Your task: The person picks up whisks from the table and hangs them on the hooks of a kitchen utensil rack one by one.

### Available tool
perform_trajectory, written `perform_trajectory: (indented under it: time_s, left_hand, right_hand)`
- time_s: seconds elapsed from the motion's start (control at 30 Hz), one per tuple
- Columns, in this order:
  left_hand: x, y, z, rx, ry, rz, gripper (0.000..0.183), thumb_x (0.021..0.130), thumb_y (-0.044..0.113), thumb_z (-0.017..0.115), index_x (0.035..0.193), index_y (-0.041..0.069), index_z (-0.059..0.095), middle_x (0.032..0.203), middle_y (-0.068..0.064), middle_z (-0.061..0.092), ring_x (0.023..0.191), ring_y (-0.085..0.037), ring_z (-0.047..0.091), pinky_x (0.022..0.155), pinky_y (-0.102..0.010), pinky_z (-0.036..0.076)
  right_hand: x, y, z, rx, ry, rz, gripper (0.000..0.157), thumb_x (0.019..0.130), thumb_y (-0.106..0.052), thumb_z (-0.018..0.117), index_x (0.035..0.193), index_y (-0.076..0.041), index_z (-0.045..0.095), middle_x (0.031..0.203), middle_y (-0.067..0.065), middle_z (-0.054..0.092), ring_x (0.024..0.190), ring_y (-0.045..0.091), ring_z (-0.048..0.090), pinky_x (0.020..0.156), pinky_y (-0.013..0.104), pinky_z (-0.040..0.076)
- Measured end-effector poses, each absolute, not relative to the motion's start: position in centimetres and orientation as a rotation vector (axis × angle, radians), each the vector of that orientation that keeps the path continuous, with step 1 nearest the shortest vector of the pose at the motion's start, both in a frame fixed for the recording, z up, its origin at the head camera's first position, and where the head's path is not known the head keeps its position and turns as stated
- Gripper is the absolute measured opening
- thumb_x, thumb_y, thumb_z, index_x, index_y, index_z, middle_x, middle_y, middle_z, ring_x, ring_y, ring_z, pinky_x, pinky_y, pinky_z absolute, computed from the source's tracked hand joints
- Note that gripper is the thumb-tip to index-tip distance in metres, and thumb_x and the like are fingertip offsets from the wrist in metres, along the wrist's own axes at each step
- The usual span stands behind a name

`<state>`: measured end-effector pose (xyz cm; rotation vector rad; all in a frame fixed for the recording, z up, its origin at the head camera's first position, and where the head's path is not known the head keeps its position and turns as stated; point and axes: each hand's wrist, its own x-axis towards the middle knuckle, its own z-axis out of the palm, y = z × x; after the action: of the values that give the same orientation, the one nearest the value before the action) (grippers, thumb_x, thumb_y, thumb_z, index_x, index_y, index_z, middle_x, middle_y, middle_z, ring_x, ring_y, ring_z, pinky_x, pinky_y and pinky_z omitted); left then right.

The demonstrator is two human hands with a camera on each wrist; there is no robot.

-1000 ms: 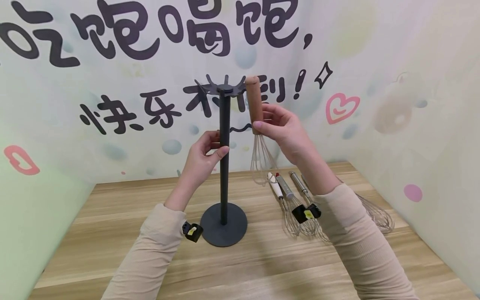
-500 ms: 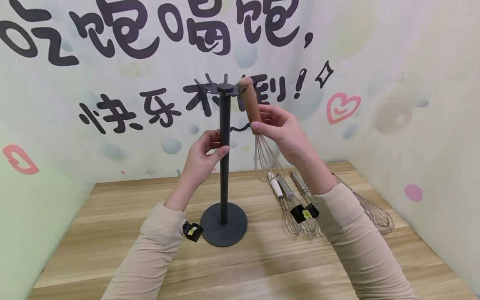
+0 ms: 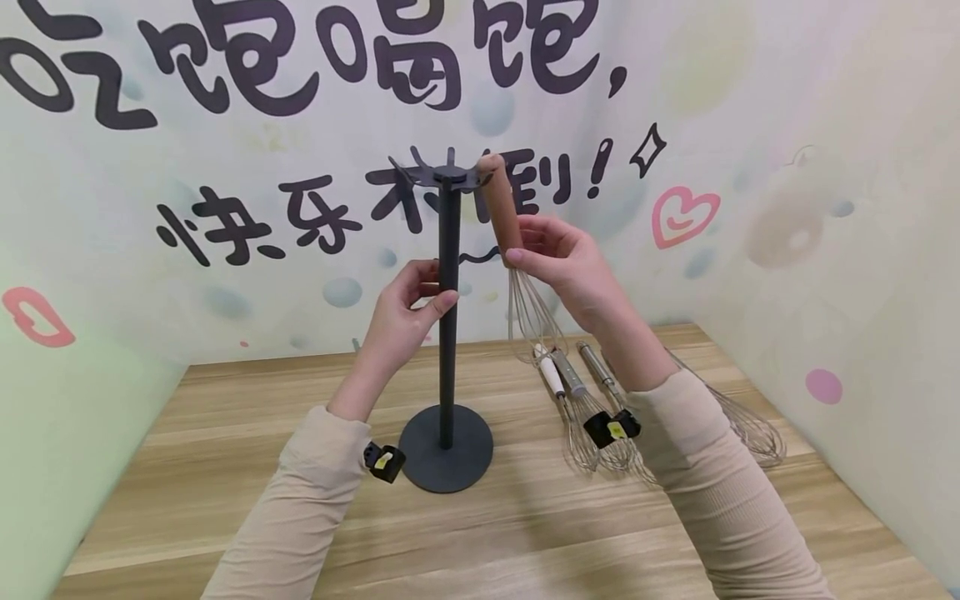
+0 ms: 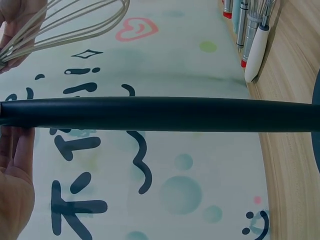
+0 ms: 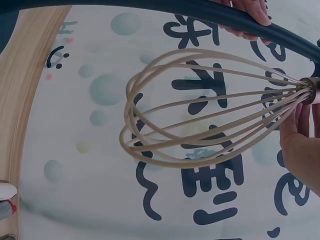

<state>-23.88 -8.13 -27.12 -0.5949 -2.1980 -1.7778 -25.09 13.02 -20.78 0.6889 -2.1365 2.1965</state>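
A dark grey stand (image 3: 447, 358) with a round base and a ring of hooks (image 3: 423, 172) on top stands upright on the table. My left hand (image 3: 408, 308) grips its pole around mid-height, thumb in front. In my right hand (image 3: 566, 262) is a whisk with a wooden handle (image 3: 501, 204), pinched near the lower end of the handle. The handle's top leans left against a hook on the stand's right side; whether it is hooked on cannot be told. Its wire loops (image 5: 210, 115) hang down, tilted to the right, and fill the right wrist view.
Several more whisks lie on the wooden table (image 3: 300, 517) to the right, partly hidden by my right arm. Among them are a white-handled whisk (image 3: 550, 371) and a metal-handled one (image 3: 597, 364). A printed cloth (image 3: 330, 275) hangs behind the table.
The top of the wooden handle has tipped left onto the stand's hook, and the wire loops have swung right. My left hand has stayed on the pole.
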Motion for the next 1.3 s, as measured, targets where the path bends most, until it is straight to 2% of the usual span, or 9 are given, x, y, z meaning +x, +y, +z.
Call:
perform_trajectory:
  time_s: [0.1,0.47,1.13,1.3]
  left_hand:
    - [-23.9,-8.2,-27.2,-0.596,-2.197,-1.78,0.039,0.09,0.012,0.064,0.126,0.002,0.05,0.122,-0.015,0.058,0.11,-0.025,0.06,0.088,-0.017,0.052]
    - [-23.9,-8.4,-27.1,-0.614,-2.203,-1.775,0.04,0.089,0.007,0.065,0.126,0.002,0.051,0.117,-0.022,0.064,0.108,-0.029,0.063,0.084,-0.013,0.051]
    - [-23.7,-8.5,-27.1,-0.623,-2.234,-1.793,0.043,0.089,0.004,0.064,0.129,0.003,0.048,0.119,-0.022,0.064,0.106,-0.031,0.064,0.088,-0.022,0.054]
    - [-23.7,-8.6,-27.0,-0.617,-2.252,-1.779,0.043,0.089,0.006,0.064,0.129,0.004,0.048,0.119,-0.02,0.064,0.106,-0.03,0.065,0.089,-0.024,0.054]
  right_hand:
    - [-25.1,13.1,-21.0,0.697,-2.139,2.193,0.036,0.089,0.007,0.056,0.101,-0.026,0.064,0.1,-0.004,0.061,0.098,0.014,0.056,0.085,0.021,0.049]
    - [-25.4,13.6,-21.5,0.738,-2.093,2.233,0.041,0.089,0.01,0.054,0.098,-0.028,0.067,0.096,-0.007,0.064,0.094,0.011,0.058,0.082,0.018,0.05]
    - [-25.6,14.5,-22.7,0.742,-2.022,2.303,0.039,0.09,0.01,0.051,0.099,-0.025,0.068,0.094,-0.008,0.066,0.093,0.007,0.059,0.083,0.018,0.052]
    - [-25.7,15.0,-23.2,0.696,-2.039,2.273,0.031,0.092,0.006,0.05,0.105,-0.019,0.064,0.096,-0.007,0.064,0.093,0.006,0.06,0.084,0.017,0.054]
